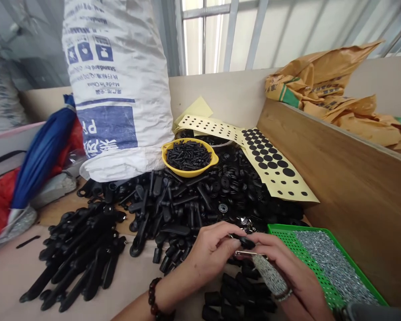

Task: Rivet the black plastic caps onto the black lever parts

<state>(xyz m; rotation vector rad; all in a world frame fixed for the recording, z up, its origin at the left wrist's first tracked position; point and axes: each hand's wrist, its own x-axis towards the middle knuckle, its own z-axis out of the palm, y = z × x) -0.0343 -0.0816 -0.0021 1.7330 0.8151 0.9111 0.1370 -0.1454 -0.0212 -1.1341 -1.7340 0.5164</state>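
My left hand [209, 254] pinches a small black plastic part [245, 242] between thumb and fingers. Around a hand tool [270, 273] with a speckled grey wrapped grip and a thin metal shaft, my right hand [296, 267] is closed. Its fingertips reach the black part's right side, and the shaft lies just below that part. Fingers hide much of the part. Beneath both hands lie short black cylindrical pieces [239, 292]. Behind them spreads a heap of black handle-like parts [173, 196] and round black pieces [227, 176].
Long black assembled pieces [83, 254] lie at left. A green perforated tray [302, 247] of small metal pieces sits right, beside a wooden board [341, 156]. A yellow bowl [190, 173] of black screws, a white sack [120, 80] and yellow sticker sheets [270, 171] stand behind.
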